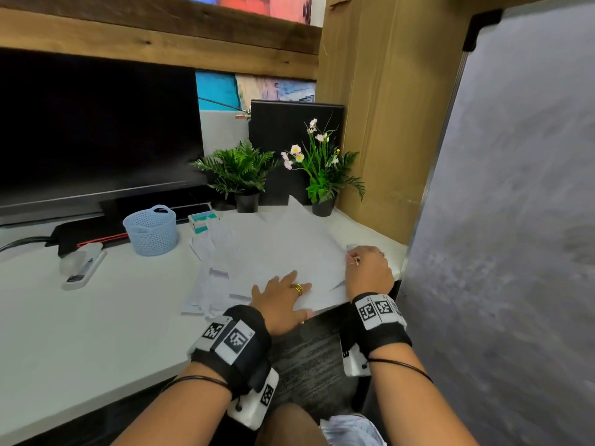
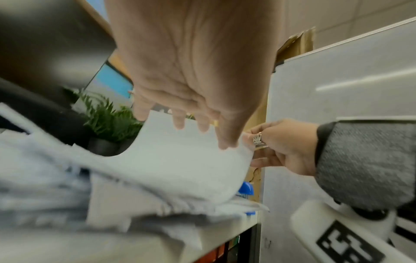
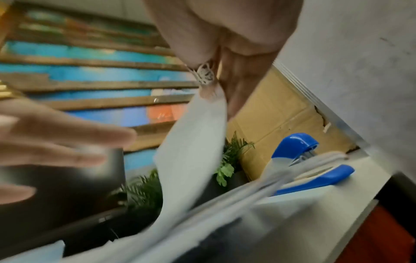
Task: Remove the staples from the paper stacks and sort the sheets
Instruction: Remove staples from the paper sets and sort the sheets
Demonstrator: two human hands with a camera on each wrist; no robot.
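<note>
We see the paper stack (image 1: 283, 252) on the worktop (image 1: 96, 317), in front of the flowering plant (image 1: 322, 175). The left hand (image 1: 283, 300) lies flat on the stack's near edge, fingers (image 2: 180, 122) straight and spread on the top sheet (image 2: 180, 160). The right hand (image 1: 367, 268) pinches that sheet's right corner between thumb and fingers (image 3: 234, 99), lifting it. A blue stapler (image 3: 315, 170) lies beside the stack, away from the plant.

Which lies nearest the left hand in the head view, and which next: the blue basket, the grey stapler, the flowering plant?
From the left hand:
1. Blue basket, up-left.
2. Flowering plant, behind the papers; close to the basket's rank.
3. Grey stapler, far left.
</note>
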